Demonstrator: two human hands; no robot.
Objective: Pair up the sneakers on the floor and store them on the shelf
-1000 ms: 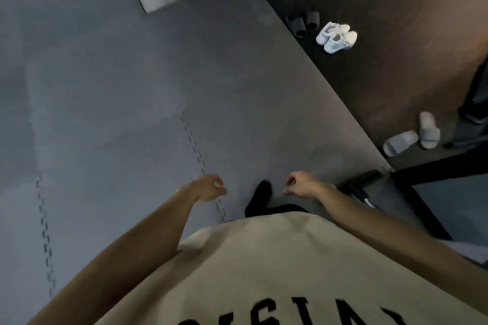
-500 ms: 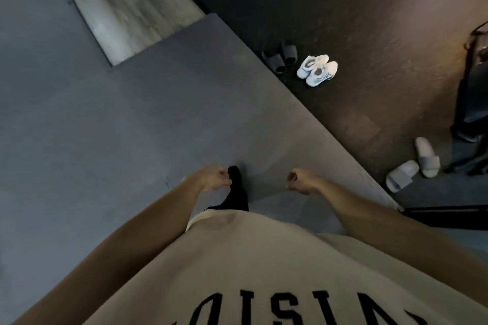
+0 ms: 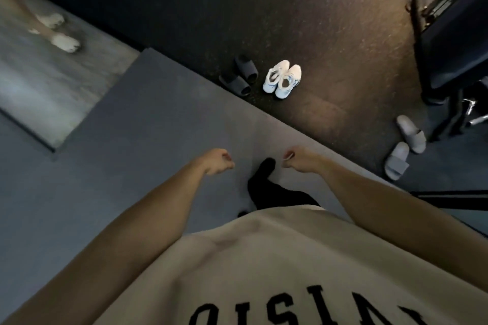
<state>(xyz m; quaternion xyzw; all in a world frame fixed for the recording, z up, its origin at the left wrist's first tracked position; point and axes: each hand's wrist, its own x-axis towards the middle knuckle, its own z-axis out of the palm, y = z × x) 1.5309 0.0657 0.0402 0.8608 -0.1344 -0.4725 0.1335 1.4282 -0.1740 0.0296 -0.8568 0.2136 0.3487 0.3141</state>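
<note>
Two white sneakers (image 3: 282, 78) stand side by side on the dark speckled floor, just past the edge of the grey mat (image 3: 148, 124). My left hand (image 3: 219, 161) and my right hand (image 3: 295, 159) hang in front of my body over the mat, well short of the sneakers. Both hands have loosely curled fingers and hold nothing. No shelf is in view.
Dark grey slides (image 3: 241, 78) lie left of the sneakers. Light grey slides (image 3: 405, 146) lie at the right, near a dark frame with a seat (image 3: 449, 42). Another person's feet in white shoes (image 3: 59, 33) stand on the pale floor at upper left. My black-socked foot (image 3: 264, 169) is on the mat.
The view has swung forward, so the sneakers now sit lower and nearer in the frame. My foot has stepped ahead. Both hands stay empty in front of me.
</note>
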